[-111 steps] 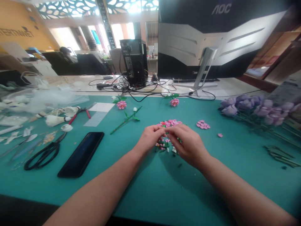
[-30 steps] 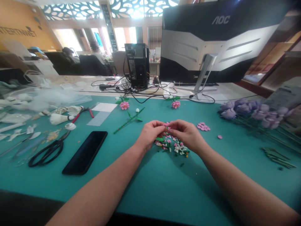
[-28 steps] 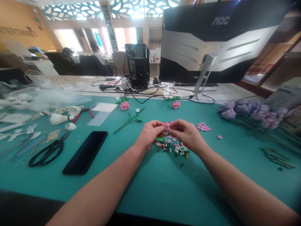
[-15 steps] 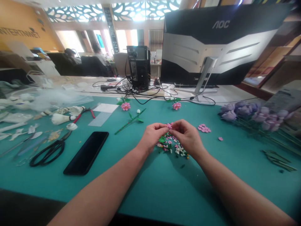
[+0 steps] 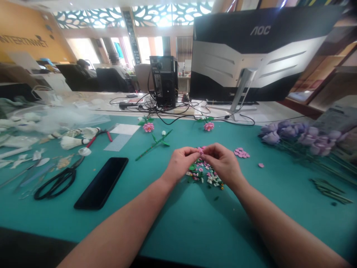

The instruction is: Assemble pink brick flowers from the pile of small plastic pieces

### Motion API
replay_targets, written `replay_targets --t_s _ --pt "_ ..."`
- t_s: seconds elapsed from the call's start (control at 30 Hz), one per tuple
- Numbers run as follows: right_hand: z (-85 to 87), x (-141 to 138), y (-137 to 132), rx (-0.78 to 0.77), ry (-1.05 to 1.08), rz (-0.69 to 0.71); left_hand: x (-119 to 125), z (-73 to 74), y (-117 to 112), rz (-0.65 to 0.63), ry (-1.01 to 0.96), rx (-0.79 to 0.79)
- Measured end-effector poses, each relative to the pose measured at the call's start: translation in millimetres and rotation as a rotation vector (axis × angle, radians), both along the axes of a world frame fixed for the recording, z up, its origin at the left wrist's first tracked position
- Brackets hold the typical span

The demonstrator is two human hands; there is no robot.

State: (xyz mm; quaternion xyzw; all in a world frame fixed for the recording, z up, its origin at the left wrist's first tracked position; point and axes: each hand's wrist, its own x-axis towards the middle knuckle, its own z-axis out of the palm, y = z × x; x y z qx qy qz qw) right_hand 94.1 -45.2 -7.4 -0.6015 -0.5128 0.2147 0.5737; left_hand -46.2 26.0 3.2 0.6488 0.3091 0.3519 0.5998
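My left hand [image 5: 181, 162] and my right hand [image 5: 223, 160] meet fingertip to fingertip, pinching a small pink flower piece [image 5: 201, 152] between them. Fingers cover much of that piece. Below them lies a pile of small building pieces [image 5: 213, 178] in green, white, pink and yellow. To the right of my right hand sits a cluster of pink petal pieces [image 5: 241, 152], with a single pink piece [image 5: 260, 165] apart from it. A green stem with a white bud [image 5: 154, 145] rests left of my hands. Two pink flowers, one left [image 5: 148, 127] and one right [image 5: 209, 126], lie farther back.
On the left are a black phone [image 5: 102, 183], black scissors [image 5: 57, 182], red-handled pliers [image 5: 96, 139] and shuttlecocks [image 5: 73, 142]. Purple flowers [image 5: 301, 136] and green stems [image 5: 330, 191] lie at right. A monitor [image 5: 245, 56] and a computer case [image 5: 164, 80] stand behind the green mat [image 5: 178, 238].
Both hands stay pinched together in nearly the same place. The pink piece between the fingertips has turned slightly and shows less. The view has shifted a little.
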Motion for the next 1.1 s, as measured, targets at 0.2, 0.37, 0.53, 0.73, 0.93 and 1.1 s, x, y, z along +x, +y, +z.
replay_targets --t_s 0.2,0.37,0.53,0.73,0.93,1.1 --pt "2.4 0.1 -2.6 -0.006 -0.053 -0.023 -2.9 9.3 -4.0 0.008 0.09 0.138" --pt "3.1 1.0 -4.3 -0.011 -0.088 -0.039 -4.1 8.8 -5.4 -0.003 0.121 0.232" --pt "4.0 2.4 -5.7 -0.008 -0.093 -0.032 -4.4 7.9 -6.4 -0.006 0.13 0.312" --pt "6.1 3.5 -6.3 -0.019 -0.104 -0.03 -4.4 8.1 -7.5 0.0 0.147 0.358" --pt "5.2 7.5 -7.4 -0.041 -0.112 -0.016 -4.6 9.2 -9.5 -0.017 0.189 0.373" --pt "6.0 6.7 -7.8 -0.091 -0.044 -0.006 -2.2 8.1 -10.3 -0.011 0.213 0.266"
